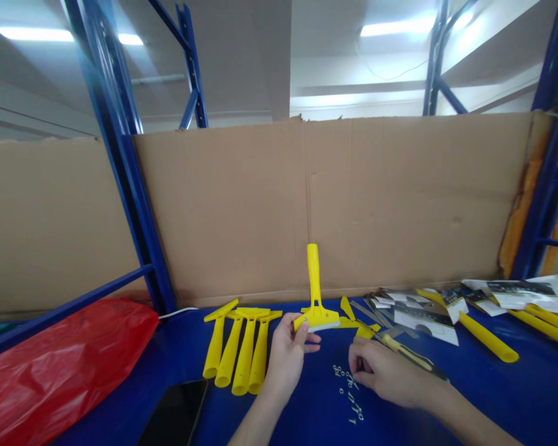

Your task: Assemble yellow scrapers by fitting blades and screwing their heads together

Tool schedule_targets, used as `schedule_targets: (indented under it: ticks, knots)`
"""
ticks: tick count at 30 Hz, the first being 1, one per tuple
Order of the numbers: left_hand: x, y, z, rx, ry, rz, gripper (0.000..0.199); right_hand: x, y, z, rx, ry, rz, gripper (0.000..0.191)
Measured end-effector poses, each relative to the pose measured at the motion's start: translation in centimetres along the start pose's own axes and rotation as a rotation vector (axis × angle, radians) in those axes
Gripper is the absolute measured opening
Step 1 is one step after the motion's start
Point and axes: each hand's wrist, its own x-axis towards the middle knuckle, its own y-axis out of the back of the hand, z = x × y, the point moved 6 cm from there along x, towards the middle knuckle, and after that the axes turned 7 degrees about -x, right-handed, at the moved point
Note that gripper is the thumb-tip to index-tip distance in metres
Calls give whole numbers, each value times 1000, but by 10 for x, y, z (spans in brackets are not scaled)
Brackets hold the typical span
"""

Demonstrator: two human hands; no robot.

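A yellow scraper [314, 282] points handle up, its wide head pinched at the left end by my left hand [291, 347]. A pale strip runs along the head's lower edge. My right hand [369, 368] is closed low over the blue surface [316, 396], beside small scattered metal pieces [351, 396]; what its fingertips hold, if anything, is hidden. Just behind my right hand lies a screwdriver [407, 353] with a pale yellow and black handle. Several yellow scraper handles [244, 353] lie side by side left of my left hand.
A black phone [174, 412] and a red plastic bag [79, 365] lie to the left. Printed cards [428, 319], metal blades [376, 316] and yellow tubes [488, 337] are spread at the right. A cardboard panel [242, 210] and blue posts [139, 204] stand behind.
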Motion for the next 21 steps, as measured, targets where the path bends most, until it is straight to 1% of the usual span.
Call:
schedule_targets:
  ticks: [2, 3, 5, 8, 10, 12, 14, 18, 21]
  knots:
    - [1, 1, -1, 8, -3, 0, 43, 3, 0, -1, 8, -5, 40, 15]
    - [1, 1, -1, 12, -5, -3, 43, 4, 1, 0, 19, -5, 81, 16]
    - [0, 1, -2, 24, -15, -13, 40, 6, 8, 2, 52, 5, 208, 15]
    - [-1, 0, -4, 57, -35, -43, 35, 9, 25, 9, 129, 6, 444, 12]
    - [-2, -2, -5, 80, -34, -62, 34, 13, 33, 11, 202, -3, 535, 12]
    - [-3, -4, -6, 89, -25, -74, 34, 19, 35, 9, 280, -4, 561, 12]
    - [-4, -6, -5, 87, -23, -82, 35, 25, 34, 4, 352, -9, 560, 11]
    - [-7, -8, 0, 78, -20, -107, 35, 32, 29, -2, 439, -32, 541, 10]
    - [-8, -10, 2, 69, -12, -113, 37, 33, 28, 0, 503, -60, 516, 8]
